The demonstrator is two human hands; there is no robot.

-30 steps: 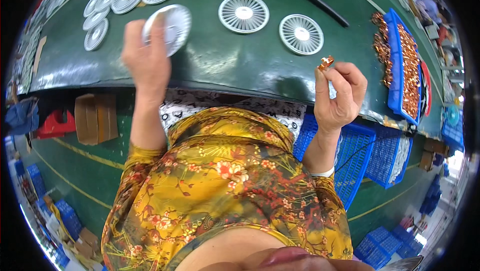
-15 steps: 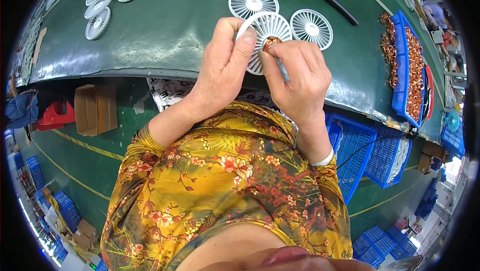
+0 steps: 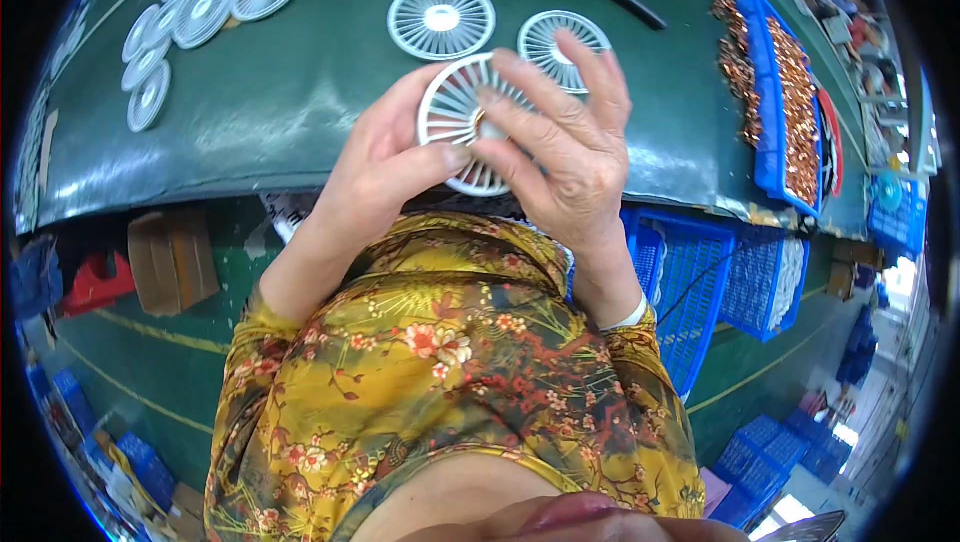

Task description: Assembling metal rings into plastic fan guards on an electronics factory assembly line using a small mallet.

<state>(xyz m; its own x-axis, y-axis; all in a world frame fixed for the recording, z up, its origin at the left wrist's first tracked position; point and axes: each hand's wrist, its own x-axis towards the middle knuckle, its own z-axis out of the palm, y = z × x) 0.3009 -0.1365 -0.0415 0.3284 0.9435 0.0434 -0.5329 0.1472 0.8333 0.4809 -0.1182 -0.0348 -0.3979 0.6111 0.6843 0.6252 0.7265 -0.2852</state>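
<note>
White spoked disc (image 3: 452,105) sits between left hand (image 3: 383,150) and right hand (image 3: 572,154).

Looking like workshop or factory floor from where I'm standing. Long green workbench (image 3: 300,102) carrying matching white spoked discs (image 3: 203,12); blue tray (image 3: 766,102) brimming with small coppery pieces (image 3: 795,112); perforated blue crates (image 3: 755,282) sitting below bench edge; yellow lines (image 3: 165,331) running across green floor (image 3: 130,354).

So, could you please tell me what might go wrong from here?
The copper-coloured piece at the hub, mostly hidden by the right hand, could slip or sit crooked.

The white spoked disc, held up near its rim by the left hand, might tilt or drop.

The loose copper-coloured pieces beside the blue tray could get scattered if bumped.
</note>
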